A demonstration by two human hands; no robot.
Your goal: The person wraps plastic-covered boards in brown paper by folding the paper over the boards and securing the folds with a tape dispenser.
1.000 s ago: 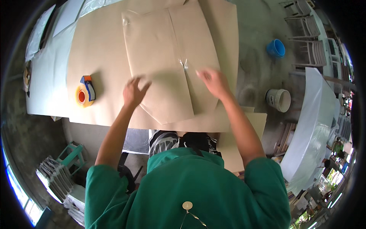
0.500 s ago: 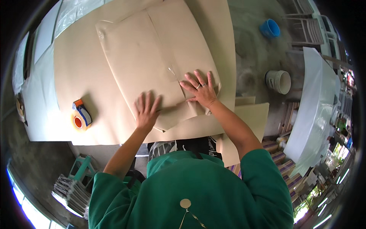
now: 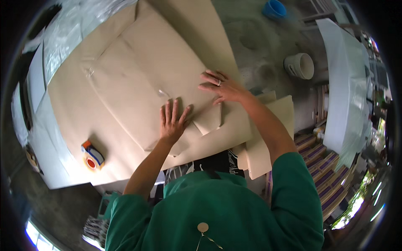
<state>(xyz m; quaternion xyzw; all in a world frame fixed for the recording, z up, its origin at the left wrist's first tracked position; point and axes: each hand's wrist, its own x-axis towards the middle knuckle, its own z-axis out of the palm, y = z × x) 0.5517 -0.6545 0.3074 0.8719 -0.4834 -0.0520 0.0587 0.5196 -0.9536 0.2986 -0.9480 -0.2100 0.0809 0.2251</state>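
Observation:
A large flat parcel (image 3: pixel 138 62) wrapped in brown kraft paper lies on a wider brown sheet (image 3: pixel 69 104). My left hand (image 3: pixel 172 123) rests flat on the parcel near its close end, fingers stretched out, beside the folded paper flaps (image 3: pixel 207 119). Along the parcel's right edge lies my right hand (image 3: pixel 226 89), fingers spread and a ring on one of them, touching the paper. Neither hand holds anything. A small piece of clear tape (image 3: pixel 162 93) shows on the parcel's face. To the left, a tape dispenser (image 3: pixel 93 155) with a roll of tape stands on the brown sheet.
Clear plastic sheeting (image 3: pixel 69 39) covers boards at the far left. On the floor at right are a blue bucket (image 3: pixel 274 8) and a white bucket (image 3: pixel 299 66). Brown board pieces (image 3: pixel 272 129) jut out beside my right arm. A long white wrapped piece (image 3: pixel 341 96) stands farther right.
The parcel appears turned anticlockwise in view, as does the surrounding room. My right hand has shifted from the flap seam to the right edge; my left hand sits slightly farther right.

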